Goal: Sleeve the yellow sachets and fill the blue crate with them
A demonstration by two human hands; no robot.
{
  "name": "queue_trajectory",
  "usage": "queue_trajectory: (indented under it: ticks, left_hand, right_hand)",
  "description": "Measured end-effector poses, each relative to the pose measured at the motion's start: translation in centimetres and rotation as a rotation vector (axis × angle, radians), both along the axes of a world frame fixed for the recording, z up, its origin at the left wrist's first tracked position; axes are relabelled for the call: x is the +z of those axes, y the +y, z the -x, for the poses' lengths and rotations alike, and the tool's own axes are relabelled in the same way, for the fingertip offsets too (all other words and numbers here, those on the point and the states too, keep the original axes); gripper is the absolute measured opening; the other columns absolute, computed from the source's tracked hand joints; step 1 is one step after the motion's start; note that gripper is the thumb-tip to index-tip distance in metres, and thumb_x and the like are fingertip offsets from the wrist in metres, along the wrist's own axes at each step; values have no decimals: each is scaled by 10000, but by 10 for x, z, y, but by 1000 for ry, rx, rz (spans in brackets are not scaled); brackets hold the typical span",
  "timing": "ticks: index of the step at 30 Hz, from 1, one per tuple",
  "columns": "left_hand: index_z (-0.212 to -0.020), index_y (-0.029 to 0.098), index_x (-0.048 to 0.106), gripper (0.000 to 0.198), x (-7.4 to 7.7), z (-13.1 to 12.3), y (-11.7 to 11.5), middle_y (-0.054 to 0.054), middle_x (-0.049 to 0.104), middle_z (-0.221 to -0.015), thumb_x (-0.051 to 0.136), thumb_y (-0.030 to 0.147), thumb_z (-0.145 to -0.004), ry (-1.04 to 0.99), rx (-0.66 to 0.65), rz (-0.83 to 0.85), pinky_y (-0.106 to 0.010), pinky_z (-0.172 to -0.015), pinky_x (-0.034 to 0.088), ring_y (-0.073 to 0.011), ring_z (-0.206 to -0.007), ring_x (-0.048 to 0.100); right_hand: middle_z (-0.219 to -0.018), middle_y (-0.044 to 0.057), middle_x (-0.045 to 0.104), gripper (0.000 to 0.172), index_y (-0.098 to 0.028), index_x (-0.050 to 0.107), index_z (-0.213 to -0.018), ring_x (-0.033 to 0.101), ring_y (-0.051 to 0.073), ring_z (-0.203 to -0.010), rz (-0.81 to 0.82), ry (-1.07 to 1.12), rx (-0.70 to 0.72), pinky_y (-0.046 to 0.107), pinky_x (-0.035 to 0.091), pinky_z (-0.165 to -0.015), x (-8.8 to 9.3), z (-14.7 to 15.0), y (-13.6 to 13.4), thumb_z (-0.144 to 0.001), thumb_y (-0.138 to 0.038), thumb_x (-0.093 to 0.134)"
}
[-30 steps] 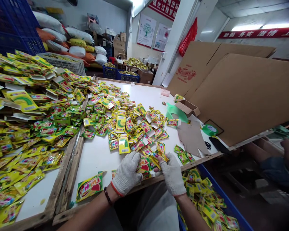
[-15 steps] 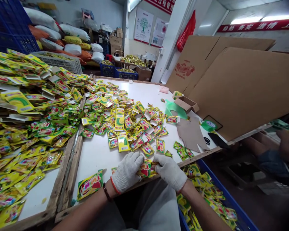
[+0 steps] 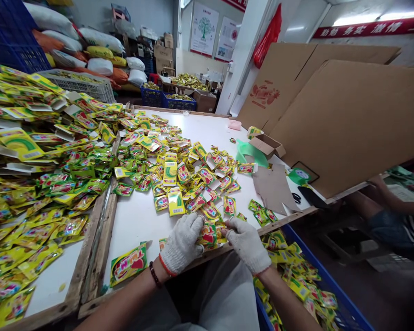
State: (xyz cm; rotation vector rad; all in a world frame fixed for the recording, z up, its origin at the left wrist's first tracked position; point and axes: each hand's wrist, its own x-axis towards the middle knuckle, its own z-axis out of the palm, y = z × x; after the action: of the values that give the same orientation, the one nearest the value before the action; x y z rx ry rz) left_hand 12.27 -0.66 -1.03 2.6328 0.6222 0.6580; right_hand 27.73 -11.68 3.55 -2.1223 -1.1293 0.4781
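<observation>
Both my hands wear white knit gloves at the near edge of the white table (image 3: 138,220). My left hand (image 3: 182,242) and my right hand (image 3: 247,243) are closed on a small stack of yellow-green packets (image 3: 210,232) held between them, just above the table edge. Right beyond them lies a spread of loose yellow-green packets (image 3: 179,177). A larger yellow-green bag (image 3: 128,264) lies flat to the left of my left hand.
A tall heap of packets and flat yellow cartons (image 3: 34,156) covers the left table. A blue crate (image 3: 331,285) with packets sits low on my right. Cardboard sheets (image 3: 348,124) lean at the right, with a small open box (image 3: 267,146). Another person's arm (image 3: 393,202) shows at far right.
My hands dropped from slightly raised down to the table edge, drawing the packet stack closer together. The view tilted slightly downward.
</observation>
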Motion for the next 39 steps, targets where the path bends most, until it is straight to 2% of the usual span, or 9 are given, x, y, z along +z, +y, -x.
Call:
queue_trajectory:
  ticks: [4,8,11,17,20,24,31,35,39]
  left_hand:
    - [-984,180,450,456,3,1,-1,-90,506,-1061,487,102,-537,37,39,-26,-395,-834,434,-264,-990,463]
    - [-1017,178,450,480,6,3,-3,-94,509,-1074,486,101,-544,86,38,-62,-409,-840,429,-274,-997,462]
    - [-1063,167,445,525,3,7,-3,-101,508,-1091,484,95,-545,78,28,-84,-413,-849,426,-274,-992,461]
    - [-1028,147,473,476,7,10,-1,-113,511,-1085,507,94,-556,76,53,-61,-405,-858,435,-272,-981,464]
    - [-1030,147,477,477,10,10,-2,-119,514,-1092,519,99,-557,77,55,-84,-418,-845,442,-278,-974,470]
    - [-1036,149,471,482,10,11,-3,-121,511,-1108,530,99,-561,42,71,-112,-412,-862,440,-271,-983,473]
    - [-1022,154,487,454,15,13,-4,-119,520,-1095,537,114,-573,114,90,-107,-427,-848,438,-288,-991,473]
    - [-1075,149,479,498,14,14,-4,-120,517,-1123,528,119,-580,98,53,-113,-424,-868,429,-283,-1010,467]
    - [-1105,146,473,524,13,15,-4,-124,521,-1131,518,112,-584,96,47,-129,-433,-864,427,-289,-1021,465]
  right_hand:
    - [-872,74,651,170,-163,652,-842,576,201,-842,-87,-201,75,305,435,-783,1,7,0,-791,-229,505]
    - [-796,64,649,156,-165,658,-793,573,181,-761,-82,-225,84,283,440,-720,-3,18,2,-783,-198,506]
    - [-708,50,643,206,-170,668,-722,564,171,-686,-52,-167,101,277,435,-660,-8,22,5,-785,-182,472]
    - [-734,31,654,220,-156,665,-883,561,145,-545,-33,167,-37,259,452,-534,-5,17,3,-767,-297,542]
    - [-730,42,662,196,-160,678,-815,598,179,-658,-26,106,13,283,471,-630,-3,17,1,-767,-303,553]
    - [-932,75,659,213,-160,648,-932,591,205,-873,-164,-60,-12,308,450,-801,-6,19,-2,-766,-253,552]
    - [-696,21,615,125,-185,611,-697,564,174,-695,-139,-57,10,276,441,-657,-5,19,-2,-764,-249,527]
    - [-705,4,608,132,-186,590,-804,551,141,-552,-93,190,-65,249,431,-521,-5,18,0,-770,-287,512]
    - [-675,14,605,133,-187,583,-688,550,164,-628,-70,40,-21,265,416,-585,-7,17,0,-757,-291,537]
